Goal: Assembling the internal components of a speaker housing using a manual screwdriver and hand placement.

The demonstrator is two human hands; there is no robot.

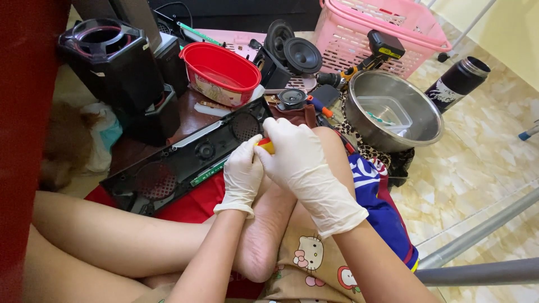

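Note:
Both my hands wear white gloves and meet over my crossed legs. My right hand (300, 163) is closed around a tool with a yellow and red handle (266, 146); only a bit of the handle shows. My left hand (242, 173) presses against the same handle from the left. Just beyond the hands lies a long black speaker panel (185, 157) with round grilles and a green circuit strip (208, 171), tilted from lower left to upper right.
A red plastic bowl (220, 73), loose speaker cones (302, 55), a steel bowl (393, 109) holding a clear container, a pink basket (382, 28), a cordless drill (365, 59), a black bottle (457, 83) and a black speaker box (109, 62) surround me. Metal poles (477, 247) lie at right.

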